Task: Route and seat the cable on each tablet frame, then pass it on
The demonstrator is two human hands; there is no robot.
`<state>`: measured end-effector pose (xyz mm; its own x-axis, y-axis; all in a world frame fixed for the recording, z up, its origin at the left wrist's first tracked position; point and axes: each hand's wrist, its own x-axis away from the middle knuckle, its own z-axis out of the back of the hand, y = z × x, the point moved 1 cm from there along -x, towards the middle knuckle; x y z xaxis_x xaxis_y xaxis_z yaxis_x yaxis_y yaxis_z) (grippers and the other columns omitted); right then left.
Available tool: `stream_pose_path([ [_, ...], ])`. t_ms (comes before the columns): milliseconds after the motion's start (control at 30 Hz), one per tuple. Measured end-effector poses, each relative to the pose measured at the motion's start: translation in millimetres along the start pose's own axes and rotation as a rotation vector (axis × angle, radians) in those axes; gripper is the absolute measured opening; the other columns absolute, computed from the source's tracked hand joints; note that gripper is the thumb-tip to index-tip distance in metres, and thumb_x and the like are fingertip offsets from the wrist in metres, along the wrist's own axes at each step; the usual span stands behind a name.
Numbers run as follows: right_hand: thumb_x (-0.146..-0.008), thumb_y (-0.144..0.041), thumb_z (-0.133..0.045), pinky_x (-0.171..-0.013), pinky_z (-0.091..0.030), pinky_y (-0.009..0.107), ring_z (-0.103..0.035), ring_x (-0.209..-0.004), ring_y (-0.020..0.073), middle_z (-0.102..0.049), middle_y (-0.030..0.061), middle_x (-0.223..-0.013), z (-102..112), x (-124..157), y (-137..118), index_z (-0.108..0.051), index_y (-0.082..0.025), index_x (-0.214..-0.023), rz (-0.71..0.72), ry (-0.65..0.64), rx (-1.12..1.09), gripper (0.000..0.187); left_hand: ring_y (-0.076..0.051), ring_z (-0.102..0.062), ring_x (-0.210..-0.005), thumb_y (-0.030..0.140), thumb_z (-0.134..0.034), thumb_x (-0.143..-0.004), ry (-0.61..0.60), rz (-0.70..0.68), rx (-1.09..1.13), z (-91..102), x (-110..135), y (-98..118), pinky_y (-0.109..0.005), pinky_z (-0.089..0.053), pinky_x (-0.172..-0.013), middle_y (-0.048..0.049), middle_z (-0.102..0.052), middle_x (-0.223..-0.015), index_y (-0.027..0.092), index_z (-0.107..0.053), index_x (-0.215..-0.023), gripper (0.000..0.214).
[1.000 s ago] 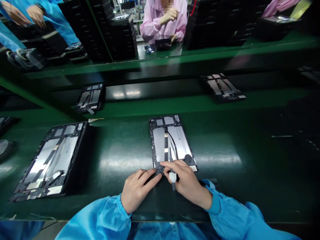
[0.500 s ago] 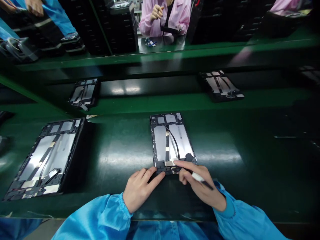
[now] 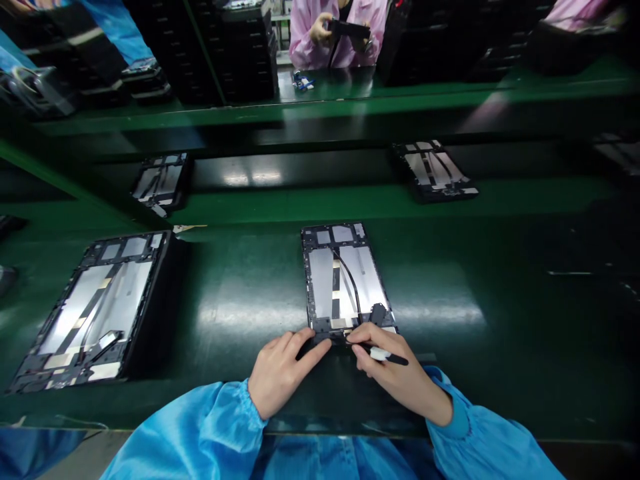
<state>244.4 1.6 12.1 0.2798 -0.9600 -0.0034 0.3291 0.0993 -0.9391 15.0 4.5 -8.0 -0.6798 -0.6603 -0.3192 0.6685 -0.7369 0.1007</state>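
Note:
In front of me an opened tablet [image 3: 320, 283] lies on the green bench, its metal inner plates, dark ribbon strip and curved black cable exposed. My left hand [image 3: 280, 367] rests at its lower left edge, fingers spread, with fingertips and thumb touching the frame. Between thumb and fingers, my right hand [image 3: 395, 357] pinches a slim black-and-white pen-like tool [image 3: 381, 354]. The working tip is at the tablet's lower edge, mostly hidden by my fingers. A small black flap [image 3: 377, 315] shows just above that hand.
On the left stands a stack topped by another opened tablet [image 3: 95, 307]. Two more opened tablets [image 3: 163, 180] [image 3: 435, 170] lie on the lower strip beyond the bench. Across from me a person in pink [image 3: 305, 43] holds a dark device [image 3: 350, 30] beside tall black stacks [image 3: 245, 53].
My right hand has shifted slightly left and down, bringing the tool to the tablet's lower edge. My left hand stays put. The person opposite has raised the dark device with both hands.

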Motion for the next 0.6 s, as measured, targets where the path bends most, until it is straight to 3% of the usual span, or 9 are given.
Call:
stream_pose_path([
  [167,-0.094,-0.026,-0.051,-0.046,-0.05,0.024,-0.059,-0.049,0.0129,-0.06,-0.0013,-0.062,13,2,5,-0.06,-0.02,-0.086,-0.064,0.067,0.039,0.014,-0.017,-0.06,-0.085,0.01,-0.04,-0.098,-0.01,0.002,0.005,-0.6,1,0,-0.029,-0.054,-0.068,-0.0089,-0.059,-0.112,0.026,-0.055,-0.13,0.039],
  [333,-0.093,-0.031,-0.056,-0.048,-0.055,0.024,-0.063,-0.05,0.0132,-0.068,0.0015,-0.068,13,7,9,-0.064,-0.019,-0.093,-0.099,0.095,-0.052,0.015,-0.017,-0.06,-0.085,0.01,-0.039,-0.099,-0.004,-0.032,0.022,2.5,4,-5,-0.03,-0.053,-0.07,-0.0087,-0.06,-0.119,0.026,-0.053,-0.133,0.04],
  [600,-0.094,-0.027,-0.056,-0.079,-0.059,0.032,-0.073,-0.082,0.0197,-0.075,0.0058,-0.101,2,5,-1,-0.069,-0.022,-0.101,0.055,-0.037,-0.047,0.016,-0.016,-0.061,-0.09,0.013,-0.044,-0.1,0.056,-0.056,0.08,6.9,2,-9,-0.029,-0.051,-0.074,-0.0075,-0.063,-0.119,0.022,-0.059,-0.125,0.031],
])
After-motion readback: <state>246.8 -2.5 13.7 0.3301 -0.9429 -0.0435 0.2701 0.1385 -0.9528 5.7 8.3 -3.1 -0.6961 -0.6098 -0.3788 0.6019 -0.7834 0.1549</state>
